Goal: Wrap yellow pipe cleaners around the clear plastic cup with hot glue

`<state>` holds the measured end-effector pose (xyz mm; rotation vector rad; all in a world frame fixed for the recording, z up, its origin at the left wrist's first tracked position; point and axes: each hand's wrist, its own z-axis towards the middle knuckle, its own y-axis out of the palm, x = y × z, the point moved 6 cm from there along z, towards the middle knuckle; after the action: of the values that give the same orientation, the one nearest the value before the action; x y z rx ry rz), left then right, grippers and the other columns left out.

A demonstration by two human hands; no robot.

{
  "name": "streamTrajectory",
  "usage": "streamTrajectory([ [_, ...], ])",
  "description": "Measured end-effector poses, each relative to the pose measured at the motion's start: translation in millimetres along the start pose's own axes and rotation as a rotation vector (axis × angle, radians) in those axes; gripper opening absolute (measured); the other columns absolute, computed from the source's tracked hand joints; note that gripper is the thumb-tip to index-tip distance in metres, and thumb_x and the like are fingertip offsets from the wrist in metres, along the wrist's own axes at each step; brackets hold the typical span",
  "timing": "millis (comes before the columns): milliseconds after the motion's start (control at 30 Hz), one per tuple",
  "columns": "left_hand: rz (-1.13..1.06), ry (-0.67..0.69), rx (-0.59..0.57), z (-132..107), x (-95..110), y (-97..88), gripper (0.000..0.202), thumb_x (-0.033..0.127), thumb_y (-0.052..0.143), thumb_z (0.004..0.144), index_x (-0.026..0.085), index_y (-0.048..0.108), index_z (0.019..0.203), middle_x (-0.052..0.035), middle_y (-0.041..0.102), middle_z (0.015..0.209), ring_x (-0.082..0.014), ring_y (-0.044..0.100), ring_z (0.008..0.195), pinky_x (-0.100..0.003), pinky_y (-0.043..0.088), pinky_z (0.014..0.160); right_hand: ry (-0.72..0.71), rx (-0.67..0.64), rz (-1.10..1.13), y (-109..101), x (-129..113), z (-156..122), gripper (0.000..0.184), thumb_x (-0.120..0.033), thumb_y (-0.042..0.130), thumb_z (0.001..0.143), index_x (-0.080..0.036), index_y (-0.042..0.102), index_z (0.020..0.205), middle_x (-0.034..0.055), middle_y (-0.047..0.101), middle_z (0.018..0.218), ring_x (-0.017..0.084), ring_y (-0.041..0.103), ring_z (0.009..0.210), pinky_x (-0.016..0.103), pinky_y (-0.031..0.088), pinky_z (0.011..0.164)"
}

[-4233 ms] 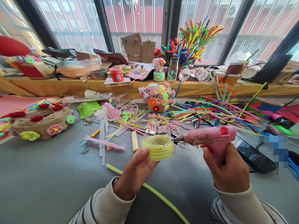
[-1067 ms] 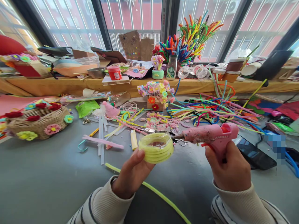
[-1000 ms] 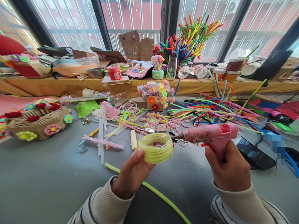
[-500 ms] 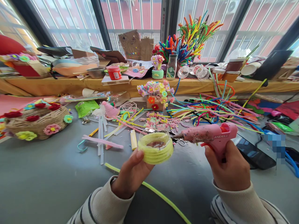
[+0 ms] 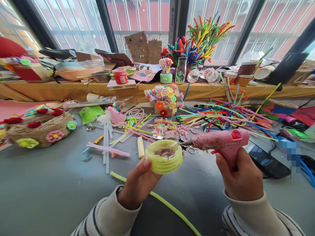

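Observation:
My left hand (image 5: 142, 182) grips a small clear plastic cup wrapped in yellow-green pipe cleaner (image 5: 164, 164), its open rim tilted up toward me. In my right hand (image 5: 242, 177) is a pink glue gun (image 5: 221, 139), whose metal nozzle points left at the cup's right rim. Whether the nozzle touches the rim I cannot tell. The fingers of my right hand wrap the handle, below the red trigger. A loose yellow-green pipe cleaner (image 5: 173, 209) lies on the grey table (image 5: 61, 193), passing behind my left wrist.
Glue sticks (image 5: 107, 154), a yellow lighter (image 5: 140, 147) and scissors (image 5: 192, 149) lie beyond my hands. Farther back are pipe cleaners (image 5: 221, 114), a flower-filled box (image 5: 163, 108) and pink scraps (image 5: 169, 127). A woven basket (image 5: 46, 131) stands left; a black phone-like object (image 5: 268, 160) lies right.
The wrapped cup has tipped very slightly, showing a bit more of its inside. The glue gun has shifted a touch to the left; both hands keep their hold.

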<state>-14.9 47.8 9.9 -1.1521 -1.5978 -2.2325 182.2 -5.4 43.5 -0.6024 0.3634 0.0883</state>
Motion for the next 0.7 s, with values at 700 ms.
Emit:
streamTrajectory([
  [700,0.056,-0.003,-0.002,0.5,0.5,3.1,0.053,0.038,0.057,0.07,0.017,0.051,0.118,-0.0086,0.063,0.109,-0.0301,0.046,0.114,-0.045,0.025,0.102,0.01,-0.051,0.027,3.7,0.0,0.7,0.025,-0.04,0.042,0.078,-0.022,0.031,0.063,-0.0048,0.031,0.052,0.011,0.029,0.043,0.026,0.025,0.045],
])
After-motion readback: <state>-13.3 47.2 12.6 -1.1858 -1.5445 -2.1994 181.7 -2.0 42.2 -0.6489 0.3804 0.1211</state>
